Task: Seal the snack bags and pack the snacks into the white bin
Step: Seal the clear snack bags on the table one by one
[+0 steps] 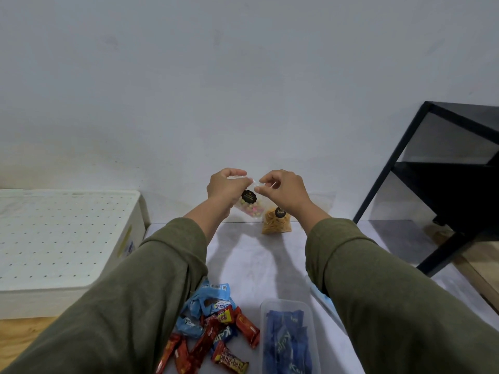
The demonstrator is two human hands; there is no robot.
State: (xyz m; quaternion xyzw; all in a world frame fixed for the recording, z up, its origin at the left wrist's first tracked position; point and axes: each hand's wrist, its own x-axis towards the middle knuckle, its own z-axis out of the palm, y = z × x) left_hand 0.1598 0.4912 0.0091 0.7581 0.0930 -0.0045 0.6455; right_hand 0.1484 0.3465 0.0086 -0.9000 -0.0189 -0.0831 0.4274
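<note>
Near, bottom centre: a loose heap of wrapped chocolate bars (pixel 213 336) lies on the tabletop (pixel 270 260); just right of it a clear tub (pixel 287 306) holds blue packets.
White bin: left of the frame (pixel 135 211), its perforated cover still on, well apart from both hands.
Step in hand: sealing, judged from the hands meeting at the bag's mouth.
Left hand (pixel 225 184): grip narrow, pinching the top strip of the clear snack bag (pixel 249 206), which hangs lifted at centre frame.
Right hand (pixel 282 188): grip narrow, pinching the same strip from the other end.
Next move: likely pressing along the seal, then a leftward carry.
Far: an orange snack bag (pixel 276 225) stands by the wall.
Edges: black shelf frame (pixel 391 163) crowds the right; open room lies mid-tabletop.
</note>
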